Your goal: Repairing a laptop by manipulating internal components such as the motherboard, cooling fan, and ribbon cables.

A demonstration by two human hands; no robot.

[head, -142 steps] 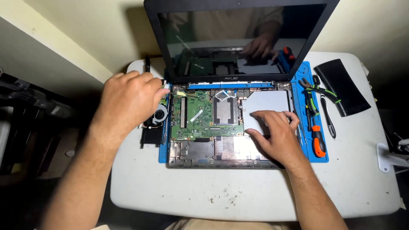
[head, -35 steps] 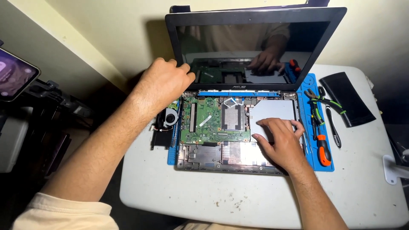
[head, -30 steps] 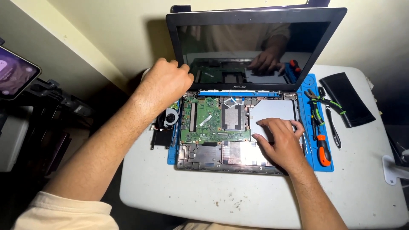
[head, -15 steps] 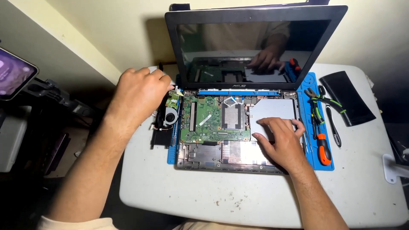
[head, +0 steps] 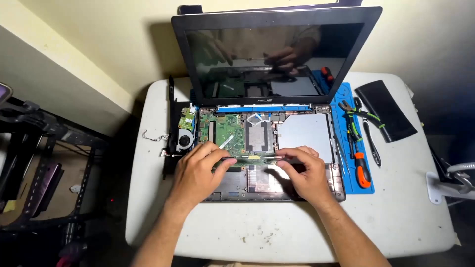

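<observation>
I have the left hand (head: 198,170) and right hand (head: 307,170) both pinching the near edge of the green motherboard (head: 232,138), which sits inside the opened laptop base (head: 277,190) on the white desk (head: 277,232). As I judge it, the cover is already off and a fan (head: 184,141) lies out at the left, while the board itself looks not yet lifted free. Open desk lies near me; the upright screen (head: 277,59) crowds the back, and pliers (head: 358,116) and a screwdriver (head: 361,170) on the blue mat (head: 346,178) crowd the right.
</observation>
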